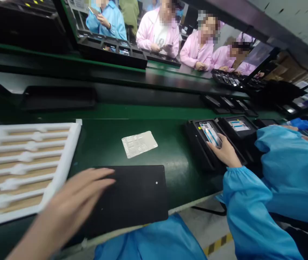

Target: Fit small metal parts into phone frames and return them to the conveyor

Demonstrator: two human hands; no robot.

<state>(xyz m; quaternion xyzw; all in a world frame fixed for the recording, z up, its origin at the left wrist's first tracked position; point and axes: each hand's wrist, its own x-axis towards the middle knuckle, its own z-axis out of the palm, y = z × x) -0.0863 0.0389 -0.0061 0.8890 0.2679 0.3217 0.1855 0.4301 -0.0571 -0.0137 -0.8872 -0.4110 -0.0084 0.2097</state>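
My left hand (75, 198), blurred by motion, is over the left part of a flat black board (137, 195). Its fingers are stretched out, and it holds nothing. On the green bench beyond the board lies a pale card (140, 144) with rows of small silvery strips. Off to the right, my right hand (225, 153) reaches into a black tray (197, 148). There its thumb and fingers close around the near end of a phone (209, 133) with blue strips on its face. The fingertips are partly hidden behind the phone's edge.
A white foam rack (73, 151) with slots stands at the left. Beside my tray, another black tray holds a second phone (239, 125). A co-worker's blue sleeve (286, 173) is close on the right. Behind, more trays (59, 97) line the bench, and several people sit opposite.
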